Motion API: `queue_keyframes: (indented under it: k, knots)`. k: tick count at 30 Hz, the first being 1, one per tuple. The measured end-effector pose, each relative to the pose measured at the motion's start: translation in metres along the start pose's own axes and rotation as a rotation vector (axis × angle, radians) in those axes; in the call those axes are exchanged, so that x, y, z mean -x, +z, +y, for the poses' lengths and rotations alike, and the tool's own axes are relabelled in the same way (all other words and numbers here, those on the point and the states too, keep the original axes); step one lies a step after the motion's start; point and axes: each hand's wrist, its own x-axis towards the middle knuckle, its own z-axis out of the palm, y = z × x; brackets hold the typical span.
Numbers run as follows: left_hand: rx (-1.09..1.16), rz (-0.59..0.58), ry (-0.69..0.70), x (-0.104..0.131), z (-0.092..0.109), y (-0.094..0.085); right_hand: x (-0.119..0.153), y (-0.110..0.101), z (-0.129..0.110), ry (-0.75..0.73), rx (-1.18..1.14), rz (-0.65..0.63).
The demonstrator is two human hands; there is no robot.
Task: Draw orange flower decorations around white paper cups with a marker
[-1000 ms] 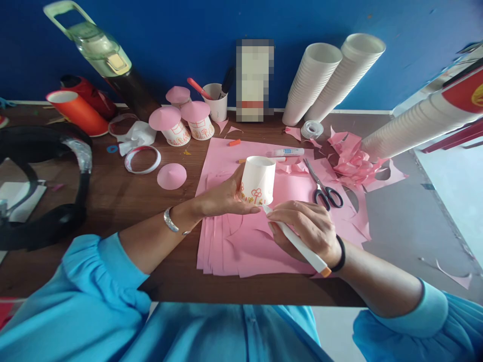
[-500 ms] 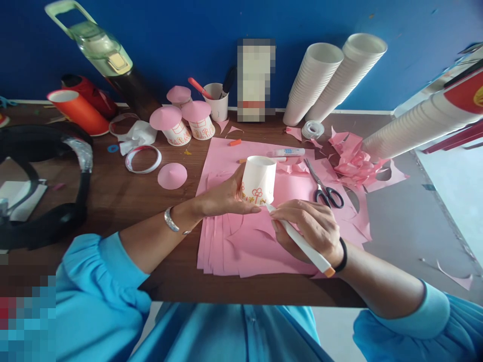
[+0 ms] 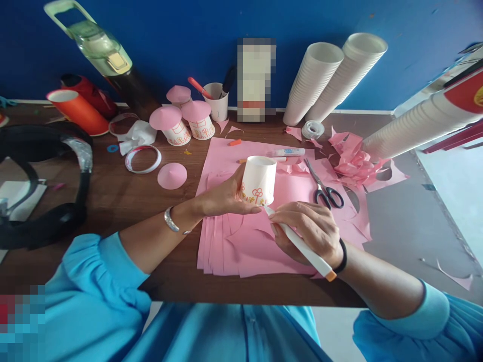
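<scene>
Head view: your left hand (image 3: 228,197) is grasping a white paper cup (image 3: 259,178), the fingers wrapping around its left side and the thumb lying along its lower edge. Red flowers and yellow marks are showing on the lower part of that cup, which you are holding above the pink sheets (image 3: 249,254). Your right hand (image 3: 311,229) is pinching a white marker (image 3: 306,249) like a pen, its orange end pointing back toward your wrist and its tip sitting at the cup's lower edge, just beyond your left thumb; whether the tip is touching, you cannot tell.

Black-handled scissors (image 3: 320,187) are lying just beyond your right hand, and a glue tube (image 3: 290,152) is resting farther out, behind the cup. An orange cap (image 3: 235,143) is lying on the sheets beyond your left hand. Left of that hand, a pink cone (image 3: 172,176) is resting on the bench (image 3: 179,286), and beyond it three cups with pink cone roofs (image 3: 166,118) are standing close together. Well beyond your right hand, two tall cup stacks (image 3: 314,80) are leaning side by side, with a tape roll (image 3: 307,132) lying in front of them; crumpled pink paper (image 3: 352,157) is heaping up to the right of the scissors.
</scene>
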Motion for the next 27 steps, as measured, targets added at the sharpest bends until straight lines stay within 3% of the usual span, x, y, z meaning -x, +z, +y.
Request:
queue_keyframes:
  k: [27]
  knots:
    - [-0.069,-0.006,0.020,-0.0004,-0.0008,-0.0019,-0.0020,0.0019,0.0013,-0.016,0.023,-0.015]
